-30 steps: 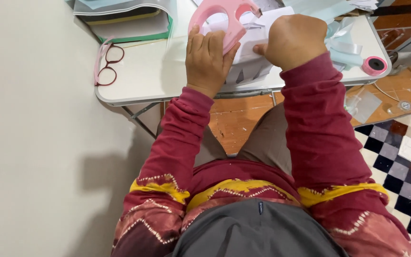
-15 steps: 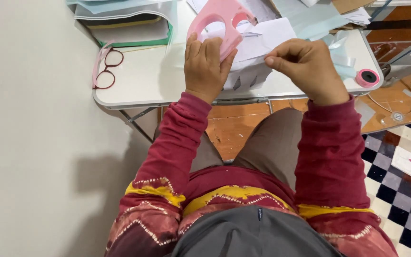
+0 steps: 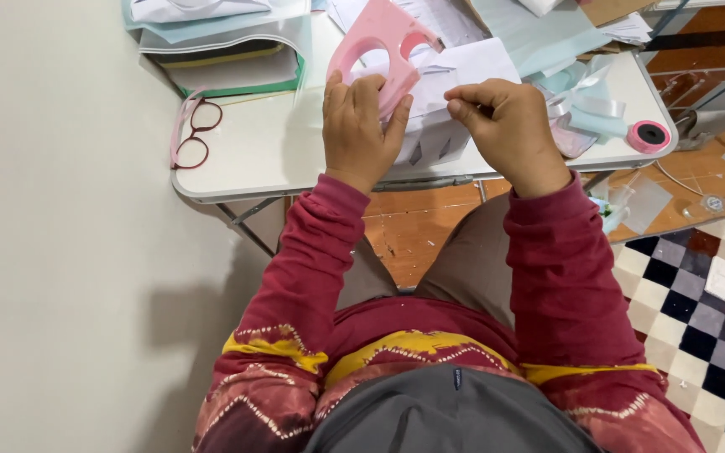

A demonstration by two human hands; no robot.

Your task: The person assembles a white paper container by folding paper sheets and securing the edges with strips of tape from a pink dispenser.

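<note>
The left hand (image 3: 362, 126) is closed on a pink plastic template (image 3: 379, 50) with two round cut-outs, fingers wrapped over its lower edge so it stands tilted against a sheet of white paper (image 3: 463, 71) — held that way, it seems, to keep both steady near the front edge of the white desk (image 3: 270, 159). The right hand (image 3: 509, 126) is narrowed to a pinch, thumb and forefinger meeting at the paper's near edge; what exactly sits between them is too small to tell. To the left lies one pair of red-rimmed glasses (image 3: 193, 138), folded out of the way, beside one stack of folders (image 3: 228, 50). To the right sits one pink tape roll (image 3: 649, 136) — within reach, by some white ribbon (image 3: 589, 105).
</note>
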